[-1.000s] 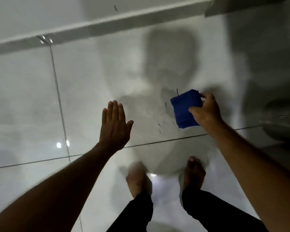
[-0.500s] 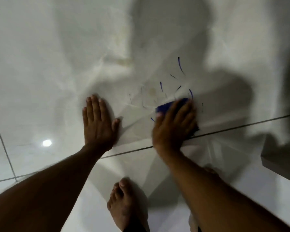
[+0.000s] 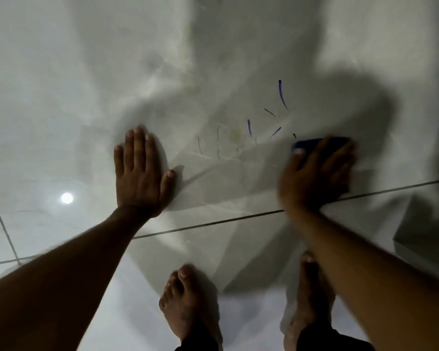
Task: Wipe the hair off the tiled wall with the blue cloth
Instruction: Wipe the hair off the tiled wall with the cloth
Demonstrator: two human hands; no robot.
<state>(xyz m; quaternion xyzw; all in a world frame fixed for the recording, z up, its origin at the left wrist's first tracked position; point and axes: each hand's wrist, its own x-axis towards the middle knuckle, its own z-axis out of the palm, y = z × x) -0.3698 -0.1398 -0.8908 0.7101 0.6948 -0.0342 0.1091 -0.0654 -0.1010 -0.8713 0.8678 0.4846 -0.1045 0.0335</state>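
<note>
Covering most of the blue cloth, blurred right hand

no readable text, labels, brands or numbers anywhere in view

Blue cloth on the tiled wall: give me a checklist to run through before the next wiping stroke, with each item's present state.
1. Blue cloth pinned flat to the tiled wall under the right hand: ok.
2. Left hand braced flat on the wall, clear of the hair strands: ok.
3. Wall free of hair: not ok; several strands lie above and left of the cloth.
4. Yellowish spot among the strands removed: not ok.
5. Hair already caught on the cloth: cannot tell; the hand covers it and the view is blurred.
6. Bare feet planted on the floor: ok.
</note>
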